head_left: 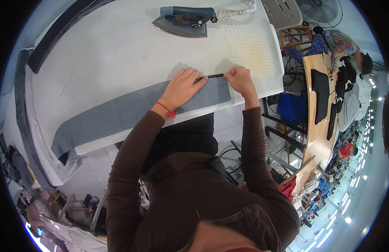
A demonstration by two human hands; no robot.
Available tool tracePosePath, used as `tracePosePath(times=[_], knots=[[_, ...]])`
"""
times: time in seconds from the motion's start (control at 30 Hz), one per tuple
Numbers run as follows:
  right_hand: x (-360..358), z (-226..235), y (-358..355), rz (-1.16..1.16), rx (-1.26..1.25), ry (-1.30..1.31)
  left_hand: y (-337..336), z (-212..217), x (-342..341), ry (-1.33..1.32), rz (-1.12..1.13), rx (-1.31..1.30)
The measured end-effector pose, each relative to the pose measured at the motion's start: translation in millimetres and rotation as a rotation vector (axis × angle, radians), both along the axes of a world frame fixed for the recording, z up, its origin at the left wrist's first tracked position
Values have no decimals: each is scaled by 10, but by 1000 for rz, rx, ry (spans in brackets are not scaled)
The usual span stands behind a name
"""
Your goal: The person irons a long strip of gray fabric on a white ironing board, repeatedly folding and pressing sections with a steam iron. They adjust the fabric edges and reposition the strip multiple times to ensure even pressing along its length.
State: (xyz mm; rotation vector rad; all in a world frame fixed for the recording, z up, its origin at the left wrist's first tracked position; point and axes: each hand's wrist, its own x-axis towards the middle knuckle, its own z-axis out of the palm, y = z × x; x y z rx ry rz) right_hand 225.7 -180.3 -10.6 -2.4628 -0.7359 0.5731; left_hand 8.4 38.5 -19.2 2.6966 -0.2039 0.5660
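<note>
A long grey fabric piece [123, 107] lies along the near edge of the white padded ironing table, its left end drooping over the edge. Along the far side of its right end runs a narrow dark folded edge [215, 76]. My left hand [182, 88], with a red string on the wrist, lies over the fabric, its thumb and curled fingers closed on this dark edge. At the far right corner, my right hand [240, 80] pinches the end of the same edge between thumb and fingers.
A steam iron [184, 21] with a wrapped hose rests at the far side of the ironing table [131, 54]. Dark fabric strips [60, 38] lie at the far left. To the right, a person sits by a wooden table [322, 126] bearing black fabric pieces.
</note>
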Motion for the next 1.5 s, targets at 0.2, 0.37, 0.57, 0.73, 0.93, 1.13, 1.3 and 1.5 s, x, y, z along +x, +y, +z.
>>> tracePosePath(times=[0.2, 0.37, 0.57, 0.73, 0.93, 1.13, 1.3, 1.5], knots=[[-15, -2, 9, 36, 11, -61, -79, 61, 47, -10, 62, 189], [-4, -13, 14, -1, 10, -28, -83, 69, 66, 6, 52, 225], [-26, -8, 35, -24, -5, -31, -78, 104, 70, 25, 50, 252], [-30, 10, 38, -6, 7, -30, -175, 238, 105, 111, 101, 250], [-59, 40, 43, 45, -27, -123, -264, 250, 105, 189, 149, 288], [-82, 79, 63, 47, -43, -129, -290, 280, 131, 219, 153, 292], [-59, 52, 51, 23, 17, -94, -277, 352, 206, 280, 113, 313], [-31, 16, 47, -66, 71, -25, -364, 313, 93, 217, 175, 274]])
